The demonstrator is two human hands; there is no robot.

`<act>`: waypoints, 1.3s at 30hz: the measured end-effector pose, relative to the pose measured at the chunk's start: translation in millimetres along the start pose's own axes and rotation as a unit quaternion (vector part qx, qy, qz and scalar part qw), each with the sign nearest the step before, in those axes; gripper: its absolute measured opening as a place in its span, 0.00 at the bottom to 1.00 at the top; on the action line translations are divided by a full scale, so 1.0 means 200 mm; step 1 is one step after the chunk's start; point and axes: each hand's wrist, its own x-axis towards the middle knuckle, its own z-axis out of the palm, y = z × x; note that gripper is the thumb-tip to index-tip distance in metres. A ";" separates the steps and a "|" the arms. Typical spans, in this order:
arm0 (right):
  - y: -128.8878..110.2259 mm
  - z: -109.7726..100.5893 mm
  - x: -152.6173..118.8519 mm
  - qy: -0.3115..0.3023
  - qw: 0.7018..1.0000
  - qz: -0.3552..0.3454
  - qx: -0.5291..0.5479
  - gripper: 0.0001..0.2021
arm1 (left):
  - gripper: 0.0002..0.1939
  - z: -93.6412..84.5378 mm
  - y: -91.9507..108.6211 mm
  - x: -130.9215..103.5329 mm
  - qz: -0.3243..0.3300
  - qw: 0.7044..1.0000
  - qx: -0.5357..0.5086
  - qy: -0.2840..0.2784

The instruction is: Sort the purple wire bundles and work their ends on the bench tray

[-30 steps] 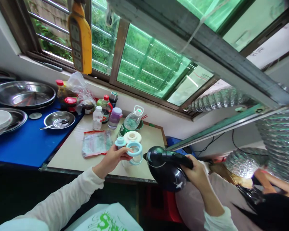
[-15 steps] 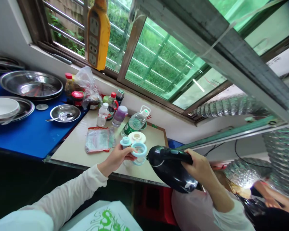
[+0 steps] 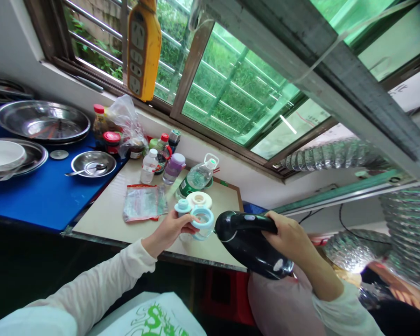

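My left hand [image 3: 175,227] is closed around a clear water bottle [image 3: 203,232] with a light-blue rim, its mouth uncovered. The bottle's light-blue cap [image 3: 182,205] sticks up beside the rim, near my fingers. In my right hand [image 3: 286,234] is the handle of a glossy black electric kettle [image 3: 252,249]. The kettle is tipped on its side, its spout close against the bottle's right side. I cannot make out any stream between them. Just behind the bottle stands a white round container [image 3: 199,198] with a hole in its top.
A large water jug [image 3: 196,177], a purple-lidded jar [image 3: 174,169], a small clear bottle [image 3: 149,167] and a plastic packet [image 3: 141,203] occupy the pale tabletop [image 3: 105,217]. Metal dishes [image 3: 93,163] lie on the blue table at left. Another person's hand [image 3: 406,291] shows at lower right.
The black kettle is tilted slightly differently, its base shifted a little right, with my right hand turning along with it. My left hand and the bottle hold nearly the same place.
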 end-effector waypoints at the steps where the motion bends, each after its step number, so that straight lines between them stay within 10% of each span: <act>1: 0.00 0.00 0.00 0.001 1.000 0.000 -0.007 0.05 | 0.10 0.00 0.00 0.00 0.000 1.000 0.000 -0.001; 39: -0.15 -0.20 0.10 -0.029 0.994 -0.035 -0.102 0.00 | 0.11 -0.01 0.00 -0.02 0.000 1.000 -0.015 0.012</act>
